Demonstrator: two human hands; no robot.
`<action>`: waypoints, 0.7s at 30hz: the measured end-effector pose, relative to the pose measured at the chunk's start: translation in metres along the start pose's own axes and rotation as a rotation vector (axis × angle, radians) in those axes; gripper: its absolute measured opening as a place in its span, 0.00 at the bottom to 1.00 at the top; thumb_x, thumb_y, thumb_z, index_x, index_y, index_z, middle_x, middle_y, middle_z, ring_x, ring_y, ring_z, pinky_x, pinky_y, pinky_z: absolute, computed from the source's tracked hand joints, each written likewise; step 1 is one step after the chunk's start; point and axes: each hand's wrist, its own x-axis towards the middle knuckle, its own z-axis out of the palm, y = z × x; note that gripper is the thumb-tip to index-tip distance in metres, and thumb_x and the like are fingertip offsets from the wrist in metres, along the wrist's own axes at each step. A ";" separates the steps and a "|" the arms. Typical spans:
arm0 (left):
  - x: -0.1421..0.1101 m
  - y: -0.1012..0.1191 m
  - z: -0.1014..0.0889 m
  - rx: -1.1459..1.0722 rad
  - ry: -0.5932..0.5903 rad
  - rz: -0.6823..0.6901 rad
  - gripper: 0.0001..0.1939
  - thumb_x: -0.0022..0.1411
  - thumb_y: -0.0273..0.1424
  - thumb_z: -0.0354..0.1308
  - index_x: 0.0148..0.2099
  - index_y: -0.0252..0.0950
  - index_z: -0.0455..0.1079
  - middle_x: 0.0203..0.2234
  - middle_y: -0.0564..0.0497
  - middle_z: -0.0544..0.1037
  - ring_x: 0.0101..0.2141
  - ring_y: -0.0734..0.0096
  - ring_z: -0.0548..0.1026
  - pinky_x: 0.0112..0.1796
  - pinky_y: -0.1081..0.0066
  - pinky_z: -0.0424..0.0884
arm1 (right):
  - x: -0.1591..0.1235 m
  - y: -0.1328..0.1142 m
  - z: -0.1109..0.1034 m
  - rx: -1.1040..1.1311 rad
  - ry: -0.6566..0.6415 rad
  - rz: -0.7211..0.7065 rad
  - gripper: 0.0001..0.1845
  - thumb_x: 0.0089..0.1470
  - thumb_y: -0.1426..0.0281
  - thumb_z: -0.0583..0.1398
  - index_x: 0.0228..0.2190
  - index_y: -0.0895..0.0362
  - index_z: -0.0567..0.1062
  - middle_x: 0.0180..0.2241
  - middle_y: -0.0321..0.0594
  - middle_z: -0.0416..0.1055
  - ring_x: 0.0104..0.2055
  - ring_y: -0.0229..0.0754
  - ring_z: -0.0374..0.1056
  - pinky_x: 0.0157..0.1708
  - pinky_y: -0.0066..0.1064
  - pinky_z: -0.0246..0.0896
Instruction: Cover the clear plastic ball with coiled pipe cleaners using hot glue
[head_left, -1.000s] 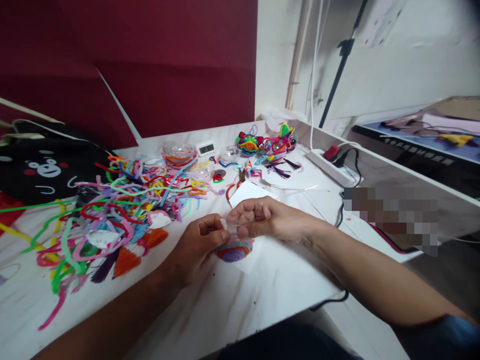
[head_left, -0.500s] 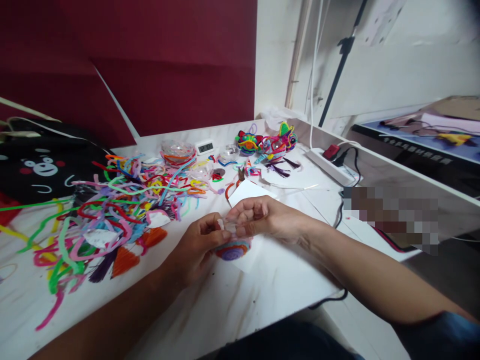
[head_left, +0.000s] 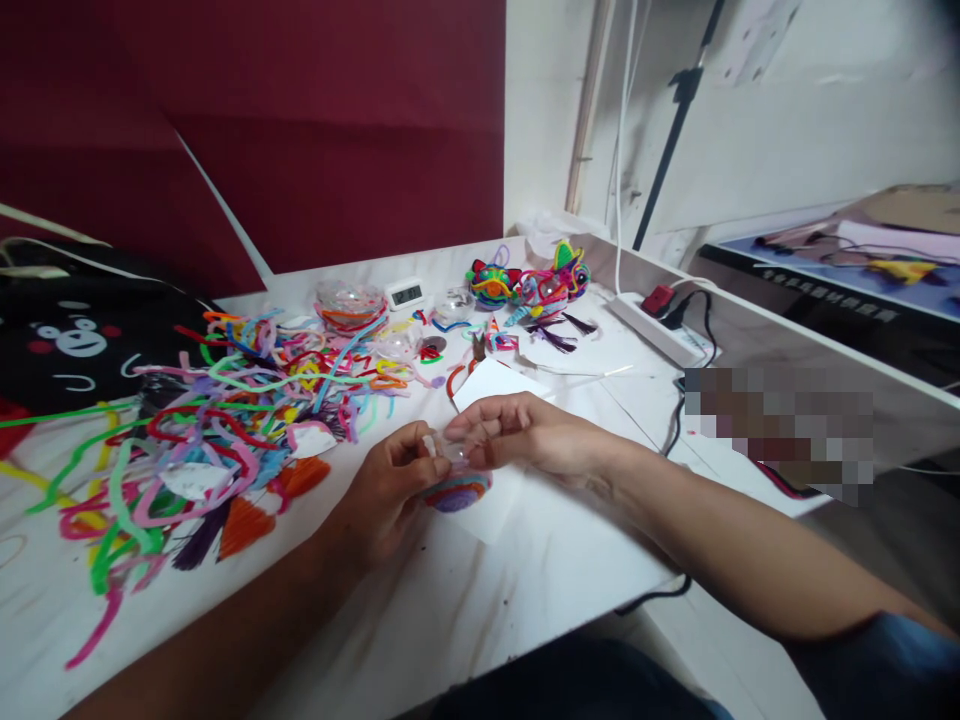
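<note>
At the frame's lower centre, left hand [head_left: 394, 485] and right hand [head_left: 525, 440] pinch a clear ball [head_left: 456, 478] (its underside coiled purple and orange).

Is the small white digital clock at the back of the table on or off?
On: the white clock shows dark digits on its screen, though they are too blurred to read with certainty.

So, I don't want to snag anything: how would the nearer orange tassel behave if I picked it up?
The orange tassel should be light and floppy, as its thin strands fan out loosely. It probably won't roll, since it lies flat on the table. It may catch on the pipe cleaners, because its top end sits close against their tangle.
</note>
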 end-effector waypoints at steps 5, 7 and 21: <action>0.003 -0.002 -0.004 0.060 0.032 0.015 0.24 0.39 0.36 0.86 0.27 0.37 0.72 0.23 0.54 0.79 0.25 0.71 0.78 0.30 0.71 0.79 | 0.001 0.001 -0.002 0.021 0.016 0.010 0.18 0.38 0.82 0.72 0.35 0.59 0.85 0.30 0.34 0.84 0.32 0.35 0.77 0.38 0.26 0.70; 0.002 -0.001 -0.004 0.059 0.025 0.018 0.23 0.41 0.35 0.85 0.27 0.36 0.72 0.23 0.54 0.80 0.25 0.71 0.79 0.31 0.70 0.79 | 0.002 0.001 -0.002 0.025 0.014 0.003 0.17 0.38 0.82 0.72 0.35 0.59 0.85 0.30 0.34 0.84 0.32 0.35 0.78 0.38 0.26 0.70; -0.001 0.002 0.008 0.111 0.089 0.056 0.24 0.36 0.30 0.83 0.22 0.37 0.67 0.18 0.58 0.72 0.21 0.76 0.70 0.26 0.76 0.72 | 0.000 0.004 0.008 -0.005 0.074 -0.029 0.19 0.30 0.81 0.72 0.30 0.58 0.82 0.24 0.31 0.80 0.27 0.35 0.73 0.32 0.27 0.68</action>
